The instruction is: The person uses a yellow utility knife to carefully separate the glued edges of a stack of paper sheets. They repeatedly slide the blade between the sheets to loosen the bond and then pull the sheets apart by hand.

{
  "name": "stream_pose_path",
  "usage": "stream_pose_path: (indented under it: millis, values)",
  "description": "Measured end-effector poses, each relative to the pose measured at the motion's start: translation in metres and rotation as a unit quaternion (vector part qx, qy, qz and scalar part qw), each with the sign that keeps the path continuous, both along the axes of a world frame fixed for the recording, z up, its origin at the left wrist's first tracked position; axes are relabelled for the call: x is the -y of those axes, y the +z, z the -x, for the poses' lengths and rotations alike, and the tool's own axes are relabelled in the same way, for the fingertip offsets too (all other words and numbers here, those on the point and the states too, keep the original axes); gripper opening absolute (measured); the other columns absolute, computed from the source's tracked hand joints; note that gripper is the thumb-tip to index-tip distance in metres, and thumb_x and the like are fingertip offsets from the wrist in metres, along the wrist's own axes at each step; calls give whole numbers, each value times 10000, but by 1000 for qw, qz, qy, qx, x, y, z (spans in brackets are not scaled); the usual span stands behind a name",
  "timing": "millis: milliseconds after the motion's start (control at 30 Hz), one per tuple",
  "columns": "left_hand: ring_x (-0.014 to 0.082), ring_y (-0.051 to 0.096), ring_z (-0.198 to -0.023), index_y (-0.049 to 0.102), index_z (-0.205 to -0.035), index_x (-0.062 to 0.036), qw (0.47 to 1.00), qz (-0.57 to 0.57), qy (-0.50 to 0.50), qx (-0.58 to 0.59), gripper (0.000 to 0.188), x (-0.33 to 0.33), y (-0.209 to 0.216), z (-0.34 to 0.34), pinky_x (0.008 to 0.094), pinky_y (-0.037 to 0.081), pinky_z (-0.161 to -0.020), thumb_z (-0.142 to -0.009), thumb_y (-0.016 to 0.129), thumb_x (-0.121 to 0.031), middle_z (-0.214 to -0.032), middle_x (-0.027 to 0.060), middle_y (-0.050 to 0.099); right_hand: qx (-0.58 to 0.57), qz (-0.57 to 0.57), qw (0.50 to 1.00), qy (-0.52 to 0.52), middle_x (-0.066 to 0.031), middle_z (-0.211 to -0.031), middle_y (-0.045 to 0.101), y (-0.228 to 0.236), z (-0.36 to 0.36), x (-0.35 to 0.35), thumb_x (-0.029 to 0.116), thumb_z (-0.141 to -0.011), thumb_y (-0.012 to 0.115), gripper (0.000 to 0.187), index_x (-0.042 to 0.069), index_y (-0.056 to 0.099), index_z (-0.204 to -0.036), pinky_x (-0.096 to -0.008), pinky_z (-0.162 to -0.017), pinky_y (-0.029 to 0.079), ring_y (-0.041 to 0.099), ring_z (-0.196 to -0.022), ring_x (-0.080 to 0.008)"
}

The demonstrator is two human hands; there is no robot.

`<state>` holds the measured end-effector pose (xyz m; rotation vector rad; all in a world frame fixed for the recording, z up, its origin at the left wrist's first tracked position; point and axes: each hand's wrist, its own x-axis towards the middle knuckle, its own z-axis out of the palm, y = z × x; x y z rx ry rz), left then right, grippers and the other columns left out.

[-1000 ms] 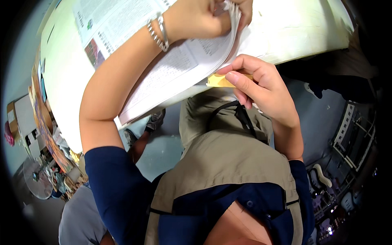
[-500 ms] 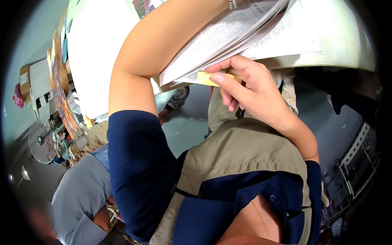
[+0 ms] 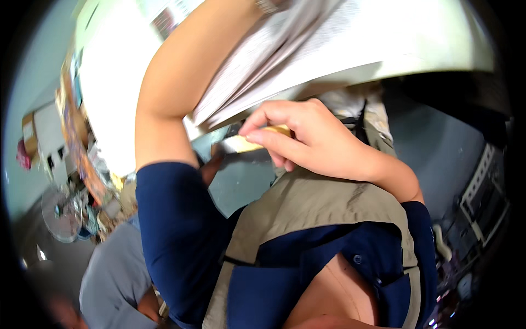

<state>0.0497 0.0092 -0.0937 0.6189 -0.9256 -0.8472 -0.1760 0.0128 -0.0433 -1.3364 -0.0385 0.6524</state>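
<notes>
Pale white worktop [image 3: 112, 93] fills the frame's upper part, carrying a loose stack of white printed paper sheets [image 3: 241, 74] at upper centre. Left hand is beyond the upper edge; its fingers I cannot tell. Right hand [image 3: 309, 137], near the centre, has moved leftward, off the sheets, apparently leaving them to the left arm; its fingers pinch a blurred, yellow flat strip [image 3: 241, 144].

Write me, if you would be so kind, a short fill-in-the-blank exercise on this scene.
1. The hand pinching the yellow item is the person's ____ one.
2. The printed sheets rest on a pale ____.
3. The apron is worn over a shirt coloured dark ____.
4. The fan stands toward the picture's ____ edge.
Missing words: right; table; blue; left.
</notes>
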Motion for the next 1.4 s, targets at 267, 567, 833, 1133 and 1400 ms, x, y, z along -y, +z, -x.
stream_pose_path:
  millis: [267, 567, 833, 1133, 1400]
  values:
    - [187, 546, -772, 583, -663, -75, 941, -54, 30, 333, 117, -15, 23, 22, 304, 426, -714, -711, 672, -135, -791, 61, 570, 87, 115, 844, -516, -20, -734, 609, -6, 77, 93, 128, -957, 588, 184, -12, 630, -1068, -149, -437, 365, 518, -522, -27]
    - [343, 598, -1029, 538, -665, -81, 780, -73, 54, 620, 227, -11, 42, 47, 462, 400, -970, -450, 466, -71, -984, 168, 694, 104, 171, 820, -537, -25, -740, 612, -8, 75, 121, 96, -941, 607, 162, -31, 648, -1034, -168, -462, 394, 522, -542, -41]
    - [343, 630, -1039, 544, -647, -128, 757, -101, 71, 641, 219, -12, 41, 45, 546, 301, -1062, -452, 484, -208, -993, 150, 716, 115, 138, 851, -493, -28, -787, 635, -10, 66, 121, 94, -941, 594, 165, -23, 654, -1042, -171, -481, 414, 540, -575, -35]
    - [240, 587, -759, 595, -732, -86, 794, -51, 132, 591, 322, -15, 40, 50, 436, 402, -1018, -452, 482, 25, -784, 70, 590, 116, 170, 817, -539, -6, -715, 604, -12, 69, 129, 120, -942, 612, 156, -6, 669, -1014, -164, -459, 382, 517, -541, -26]
    - [269, 576, -813, 541, -699, -62, 771, -82, 99, 623, 274, -15, 46, 55, 378, 437, -813, -440, 506, 19, -872, 99, 647, 110, 164, 828, -525, -1, -726, 609, -10, 69, 130, 107, -940, 610, 157, -14, 660, -1027, -163, -463, 368, 501, -539, -21]
